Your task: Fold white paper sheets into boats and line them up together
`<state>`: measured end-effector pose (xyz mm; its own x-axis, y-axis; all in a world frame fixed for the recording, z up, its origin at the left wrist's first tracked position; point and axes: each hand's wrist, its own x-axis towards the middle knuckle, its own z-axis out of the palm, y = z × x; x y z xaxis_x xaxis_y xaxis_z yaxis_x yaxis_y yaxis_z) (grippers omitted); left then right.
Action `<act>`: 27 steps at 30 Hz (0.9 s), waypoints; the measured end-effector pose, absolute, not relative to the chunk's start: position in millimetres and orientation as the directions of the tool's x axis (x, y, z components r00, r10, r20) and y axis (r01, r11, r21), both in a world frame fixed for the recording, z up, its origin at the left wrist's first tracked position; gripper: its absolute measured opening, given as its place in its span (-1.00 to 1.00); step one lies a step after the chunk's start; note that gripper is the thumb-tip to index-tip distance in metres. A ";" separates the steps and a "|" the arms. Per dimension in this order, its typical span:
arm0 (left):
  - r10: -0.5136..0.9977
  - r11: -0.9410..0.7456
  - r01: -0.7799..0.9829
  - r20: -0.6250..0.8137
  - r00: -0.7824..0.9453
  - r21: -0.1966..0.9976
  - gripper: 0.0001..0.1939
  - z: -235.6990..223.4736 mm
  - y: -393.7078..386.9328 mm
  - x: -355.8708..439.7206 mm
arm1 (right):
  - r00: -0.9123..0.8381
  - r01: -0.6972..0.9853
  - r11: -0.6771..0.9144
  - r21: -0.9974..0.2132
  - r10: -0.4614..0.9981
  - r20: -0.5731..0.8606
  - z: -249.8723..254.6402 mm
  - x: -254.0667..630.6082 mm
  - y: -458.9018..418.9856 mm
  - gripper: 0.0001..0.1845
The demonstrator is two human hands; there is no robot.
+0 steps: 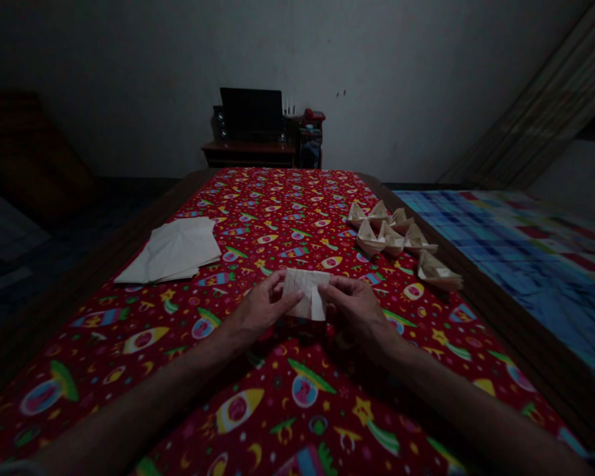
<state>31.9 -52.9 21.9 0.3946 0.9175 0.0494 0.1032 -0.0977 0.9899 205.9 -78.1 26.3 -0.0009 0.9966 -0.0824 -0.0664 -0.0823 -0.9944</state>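
Observation:
A small folded sheet of paper (305, 305) is held up between both hands, a little above the red patterned cloth. My left hand (265, 304) pinches its left side, the thumb lying across the front. On the right edge, my right hand (354, 307) grips the paper between thumb and fingers. A lighter vertical flap shows on the paper's right half. To the left lies a stack of flat paper sheets (176, 251). Several folded paper boats (389, 235) stand grouped on the right, and one more paper boat (439, 271) sits nearer to me.
The red cloth (297, 390) with rocket prints covers a long table with a dark wooden edge (535, 344). Beyond its far end, a monitor (252, 112) with speakers stands on a desk (250, 155). A blue checked sheet (500, 264) spreads out at the right.

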 end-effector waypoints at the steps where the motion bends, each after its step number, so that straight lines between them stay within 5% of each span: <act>1: 0.905 -0.032 0.080 -0.005 0.425 0.996 -0.46 22.1 -53.1 31.8 | -0.019 -0.080 -0.099 -0.992 0.995 -0.097 24.3 205.8 -77.7 -0.64; 6: 0.903 0.045 0.112 -0.088 0.420 0.993 -0.40 30.2 -54.2 26.1 | -0.129 0.296 0.088 -0.951 0.990 0.051 15.8 214.1 -78.6 -0.66; 10: 0.911 -0.211 0.516 -0.024 0.411 0.830 -0.39 27.2 -50.5 20.1 | -0.235 0.703 0.484 -0.520 0.849 0.473 10.9 225.3 -76.7 -0.72; 12: 0.874 -0.436 0.656 0.114 0.473 0.616 -0.41 22.3 -49.9 17.4 | -0.421 0.688 0.630 -0.360 0.750 0.510 9.6 227.9 -75.3 -0.76; 16: 0.728 -0.681 0.670 0.368 0.579 0.295 -0.52 13.5 -52.2 11.2 | -0.620 0.592 0.740 -0.318 0.671 0.406 9.5 227.1 -74.1 -0.84; 20: 0.666 -0.745 0.613 0.350 0.659 0.264 -0.85 12.3 -55.8 2.4 | -0.611 0.586 0.730 -0.351 0.683 0.401 8.9 225.7 -74.3 -0.81; 27: 0.493 -0.848 0.419 0.193 0.848 0.326 -0.81 22.1 -57.5 -11.8 | -0.625 0.598 0.735 -0.321 0.678 0.387 11.7 226.8 -76.0 -0.79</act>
<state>-11.8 -57.5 22.1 0.8483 0.4931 0.1928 0.4187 -0.8477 0.3258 226.8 -76.0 11.7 -0.6251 0.6779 0.3869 0.5980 0.7345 -0.3207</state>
